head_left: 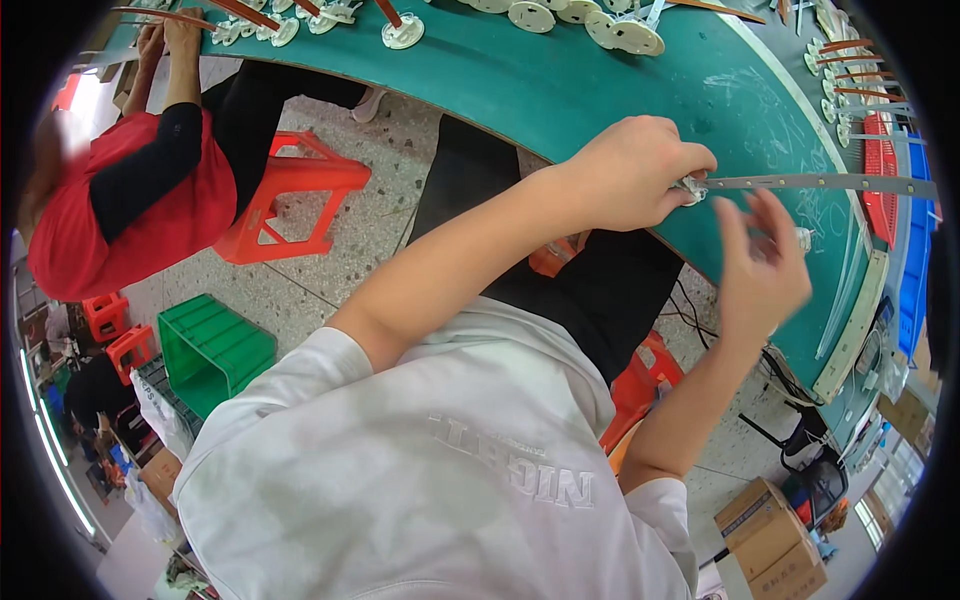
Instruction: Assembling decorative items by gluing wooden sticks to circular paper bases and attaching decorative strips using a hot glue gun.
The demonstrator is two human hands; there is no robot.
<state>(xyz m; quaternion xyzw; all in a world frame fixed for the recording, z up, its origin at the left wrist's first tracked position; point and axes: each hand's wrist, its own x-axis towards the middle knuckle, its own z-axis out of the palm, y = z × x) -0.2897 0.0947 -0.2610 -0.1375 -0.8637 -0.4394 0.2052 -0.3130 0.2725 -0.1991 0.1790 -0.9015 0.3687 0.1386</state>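
Observation:
My left hand [640, 172] is closed over the table's near edge, its thumb and fingers pinching a small white fitting [692, 190]. From that fitting a long, narrow grey strip [820, 183] with pale, evenly spaced spots runs off to the right. It looks like an LED strip. My right hand [765, 265], slightly blurred, hovers just below the strip with thumb and fingers apart and nothing visible in them. Partly behind it lies a small white piece [804, 238] on the green tabletop [560, 95].
Round cream bases [635, 36], some with brown rods, crowd the far edge. More rods stand at the right, near a red basket [880, 175] and blue bin [914, 290]. A person in red [150, 200] works at the left, beside a red stool [290, 200] and green crate [215, 345].

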